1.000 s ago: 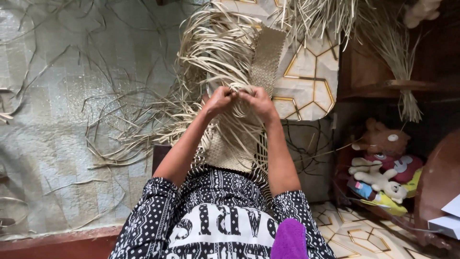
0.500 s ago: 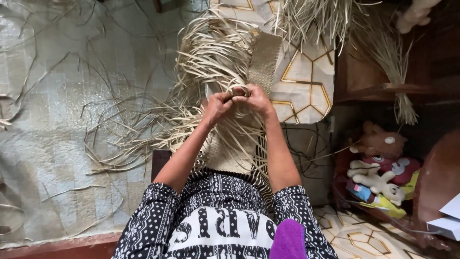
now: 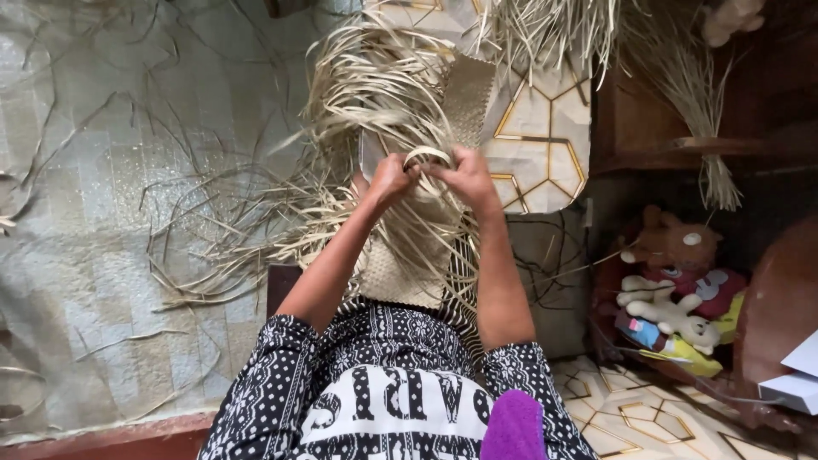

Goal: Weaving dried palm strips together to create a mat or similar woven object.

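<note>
**Two hands on one looped strip above a half-woven mat**

Nearest, at 6 o'clock, sits the person's lap in a black-and-white patterned garment (image 3: 388, 383), with one purple cloth (image 3: 511, 426) at its lower right. Two bare forearms rise from it toward 12 o'clock.

The left hand (image 3: 388, 181) and right hand (image 3: 464, 177) meet close together over one woven mat (image 3: 409, 273), which lies lengthwise from the lap away toward 12 o'clock. Both hands are closed, pinching one pale strip (image 3: 426, 156) that curls in a loop between them; the fingertips nearly touch each other.

Loose unwoven strands (image 3: 256, 230) fan out from the mat toward 9 and 11 o'clock, too many to count, and they cover much of the mat's far part. A grey floor covering (image 3: 85, 255) lies under them on the left.

At 3 o'clock one dark cushion (image 3: 545, 273) sits just beside the right forearm. Beyond it, at 4 o'clock, are two soft toys: one brown (image 3: 673, 247) and one cream (image 3: 673, 311), touching each other.

Farther off, at 1 o'clock, one bundle of dry strands (image 3: 699, 111) hangs over a wooden shelf (image 3: 648, 128).
</note>
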